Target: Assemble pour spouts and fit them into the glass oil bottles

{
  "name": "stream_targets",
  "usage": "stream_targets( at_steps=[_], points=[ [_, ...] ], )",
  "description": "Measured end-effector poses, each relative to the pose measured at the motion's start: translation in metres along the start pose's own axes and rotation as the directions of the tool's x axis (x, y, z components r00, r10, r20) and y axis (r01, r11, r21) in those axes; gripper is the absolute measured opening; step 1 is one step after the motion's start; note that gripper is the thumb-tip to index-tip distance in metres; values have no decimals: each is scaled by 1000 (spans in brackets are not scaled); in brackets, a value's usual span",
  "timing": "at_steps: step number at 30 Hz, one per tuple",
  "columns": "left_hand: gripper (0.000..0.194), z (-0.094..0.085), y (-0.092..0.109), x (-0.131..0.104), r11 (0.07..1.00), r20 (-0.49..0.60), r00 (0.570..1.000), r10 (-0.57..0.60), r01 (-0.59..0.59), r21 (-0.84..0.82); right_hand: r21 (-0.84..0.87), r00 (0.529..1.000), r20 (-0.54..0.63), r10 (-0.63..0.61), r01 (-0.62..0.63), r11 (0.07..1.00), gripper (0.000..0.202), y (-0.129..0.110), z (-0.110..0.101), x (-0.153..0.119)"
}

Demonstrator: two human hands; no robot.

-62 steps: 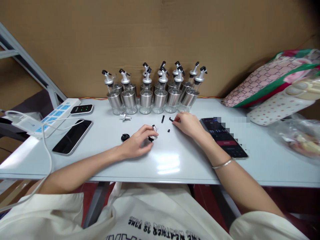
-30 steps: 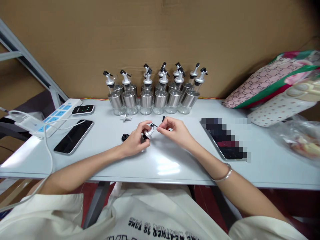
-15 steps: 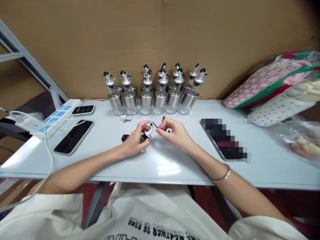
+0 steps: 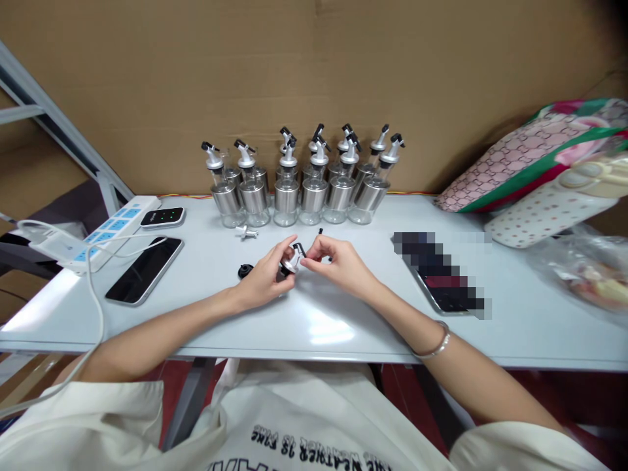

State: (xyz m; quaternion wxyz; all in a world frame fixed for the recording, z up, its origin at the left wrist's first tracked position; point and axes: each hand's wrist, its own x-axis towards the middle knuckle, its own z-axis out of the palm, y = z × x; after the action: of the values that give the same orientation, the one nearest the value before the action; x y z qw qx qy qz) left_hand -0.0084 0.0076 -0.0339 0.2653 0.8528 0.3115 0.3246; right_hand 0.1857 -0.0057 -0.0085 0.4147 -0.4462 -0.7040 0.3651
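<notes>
My left hand [image 4: 267, 275] is closed around a silver pourer top [image 4: 291, 263] with a black base. On the pourer's tip sits a small black lever cap [image 4: 299, 249], pinched between the thumb and forefinger of my right hand [image 4: 338, 263]. A round black stopper [image 4: 244, 270] lies just left of my left hand. Behind it, a loose silver spout piece [image 4: 246, 233] rests on the table. Another small black piece [image 4: 320, 231] shows just behind my right hand, partly hidden.
Several glass-and-steel bottles [image 4: 286, 196] with pourers stand at the back of the table [image 4: 196, 327]. A phone [image 4: 144, 270] and power strip [image 4: 118, 229] lie left. At right are a blurred-out device [image 4: 441, 278], a dotted bottle [image 4: 534, 212] and a plastic bag [image 4: 589, 268].
My right hand has moved slightly left, closer to the pourer top. The black lever cap now slopes down more steeply along the spout. My left hand has hardly moved.
</notes>
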Motion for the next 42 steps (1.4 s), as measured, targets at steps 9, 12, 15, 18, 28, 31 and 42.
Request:
stream_targets(
  at_steps=[9, 12, 15, 18, 28, 31, 42],
  points=[
    [55, -2, 2, 1, 998, -10, 1000, 19, -19, 62, 136, 999, 48, 23, -30, 990, 20, 1, 1, 0],
    [55, -3, 2, 0, 996, 9, 1000, 11, -12, 85, 255, 994, 83, 64, -84, 963, 21, 0, 1, 1],
    [57, -3, 2, 0, 995, 34, 999, -17, 13, 98, 365, 986, 117, 118, -154, 918, 26, -1, 1, 2],
    [59, -4, 3, -1, 993, 50, 998, -46, 40, 111, 404, 978, 138, 157, -201, 892, 30, -1, 0, 2],
    [58, -5, 2, 0, 989, 63, 996, -64, 55, 139, 411, 957, 220, 186, -264, 873, 25, -5, -4, 2],
    [55, -5, 0, 0, 991, 56, 998, -29, 22, 130, 448, 951, 257, 173, -276, 850, 27, -6, -5, 2],
    [53, -6, 2, -2, 979, 82, 993, 88, -101, 178, 397, 919, 368, 141, -292, 870, 32, -4, -7, 2]
  ],
)
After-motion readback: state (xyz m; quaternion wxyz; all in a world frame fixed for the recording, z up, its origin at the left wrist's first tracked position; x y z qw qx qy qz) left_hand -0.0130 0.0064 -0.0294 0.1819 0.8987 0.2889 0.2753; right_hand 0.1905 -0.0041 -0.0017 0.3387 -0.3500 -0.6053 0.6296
